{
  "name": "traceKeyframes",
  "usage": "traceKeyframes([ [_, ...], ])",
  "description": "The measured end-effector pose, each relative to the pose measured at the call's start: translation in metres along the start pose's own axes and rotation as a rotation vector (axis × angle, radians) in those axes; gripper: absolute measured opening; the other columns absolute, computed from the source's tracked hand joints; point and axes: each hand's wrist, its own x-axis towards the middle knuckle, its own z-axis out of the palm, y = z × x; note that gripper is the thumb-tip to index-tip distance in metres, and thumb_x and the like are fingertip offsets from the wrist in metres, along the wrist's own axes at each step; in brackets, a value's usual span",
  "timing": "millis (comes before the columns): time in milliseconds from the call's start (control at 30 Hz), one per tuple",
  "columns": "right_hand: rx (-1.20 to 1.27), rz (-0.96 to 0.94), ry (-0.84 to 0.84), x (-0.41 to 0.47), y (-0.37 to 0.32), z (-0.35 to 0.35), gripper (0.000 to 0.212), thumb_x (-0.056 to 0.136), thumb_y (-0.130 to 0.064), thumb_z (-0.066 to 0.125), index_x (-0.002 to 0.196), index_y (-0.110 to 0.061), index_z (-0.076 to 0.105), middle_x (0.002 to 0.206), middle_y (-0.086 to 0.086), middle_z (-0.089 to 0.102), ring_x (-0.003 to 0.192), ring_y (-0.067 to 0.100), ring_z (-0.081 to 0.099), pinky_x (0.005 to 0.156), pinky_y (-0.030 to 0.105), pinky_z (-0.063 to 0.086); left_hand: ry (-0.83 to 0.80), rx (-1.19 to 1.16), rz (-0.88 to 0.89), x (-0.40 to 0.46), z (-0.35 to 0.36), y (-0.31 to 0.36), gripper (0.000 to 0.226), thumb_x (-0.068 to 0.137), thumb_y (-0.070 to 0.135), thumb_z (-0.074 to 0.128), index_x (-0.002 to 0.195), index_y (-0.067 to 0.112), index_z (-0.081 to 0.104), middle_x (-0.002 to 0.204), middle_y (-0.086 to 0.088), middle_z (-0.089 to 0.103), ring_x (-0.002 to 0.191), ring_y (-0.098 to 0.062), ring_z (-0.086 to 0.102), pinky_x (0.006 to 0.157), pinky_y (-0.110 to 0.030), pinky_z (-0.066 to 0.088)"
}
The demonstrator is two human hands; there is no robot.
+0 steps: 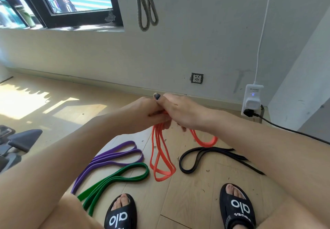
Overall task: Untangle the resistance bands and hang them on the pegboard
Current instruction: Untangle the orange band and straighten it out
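Both hands meet above the floor and grip the orange resistance band (pixel 161 159). My left hand (pixel 146 114) holds its upper part, and my right hand (pixel 180 112) pinches it beside the left. Orange loops hang down from the hands to the floor, with one loop curving out to the right. On the floor lie a purple band (pixel 114 157) at the left, a green band (pixel 116 178) below it, and a black band (pixel 201 157) at the right. A grey band (pixel 145 5) hangs on the wall above. No pegboard is in view.
My feet in black sandals (pixel 121 212) stand at the bottom edge. A wall socket (pixel 197 78) and a white plug adapter (pixel 252 98) with a black cable (pixel 294 131) sit at the right. Dark equipment (pixel 19 139) lies at the left, under a window (pixel 71 1).
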Motion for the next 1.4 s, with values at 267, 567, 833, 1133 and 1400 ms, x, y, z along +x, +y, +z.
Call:
traceKeyframes([
  [267, -0.006, -0.017, 0.178, 0.005, -0.007, -0.017, 0.033, 0.102, -0.056, 0.048, 0.093, -0.026, 0.059, 0.067, -0.010, 0.064, 0.064, 0.006, 0.058, 0.061, 0.030, 0.039, 0.020, 0.015, 0.002, 0.002, 0.002, -0.004, 0.013, 0.100, 0.027, 0.060, 0.103, 0.016, 0.066, 0.097, 0.010, 0.075, 0.086, 0.006, 0.070, 0.082, -0.011, 0.053],
  [567, 0.114, -0.077, 0.281, 0.006, -0.004, -0.029, 0.031, 0.101, -0.047, 0.057, 0.086, -0.020, 0.060, 0.046, -0.014, 0.052, 0.040, -0.001, 0.042, 0.055, 0.026, 0.032, 0.086, -0.237, -0.005, 0.000, 0.011, -0.003, 0.019, 0.097, 0.020, 0.066, 0.106, 0.035, 0.057, 0.106, 0.006, 0.078, 0.099, -0.006, 0.074, 0.097, -0.034, 0.058],
  [833, 0.191, -0.073, 0.310, 0.002, -0.007, -0.035, 0.039, 0.104, -0.046, 0.053, 0.078, -0.016, 0.057, 0.042, -0.015, 0.046, 0.036, 0.003, 0.037, 0.045, 0.015, 0.028, 0.212, -0.285, -0.041, 0.002, 0.008, -0.013, 0.022, 0.089, 0.024, 0.074, 0.109, 0.016, 0.076, 0.095, 0.004, 0.080, 0.091, -0.011, 0.076, 0.096, -0.040, 0.059],
  [1133, 0.283, -0.046, 0.342, 0.001, -0.011, -0.037, 0.037, 0.104, -0.041, 0.054, 0.080, -0.013, 0.058, 0.047, -0.012, 0.045, 0.034, 0.002, 0.036, 0.039, 0.011, 0.028, 0.217, 0.163, 0.017, 0.008, 0.011, -0.016, 0.027, 0.096, 0.039, 0.064, 0.115, 0.021, 0.070, 0.100, 0.008, 0.076, 0.086, -0.010, 0.073, 0.088, -0.037, 0.062],
  [1400, 0.341, -0.037, 0.334, -0.001, -0.015, -0.035, 0.037, 0.105, -0.040, 0.054, 0.081, -0.012, 0.058, 0.042, -0.014, 0.044, 0.034, 0.002, 0.036, 0.038, 0.012, 0.029, 0.169, 0.114, 0.022, 0.010, 0.012, -0.016, 0.024, 0.097, 0.036, 0.064, 0.111, 0.019, 0.072, 0.098, 0.008, 0.076, 0.088, -0.005, 0.071, 0.090, -0.024, 0.058],
])
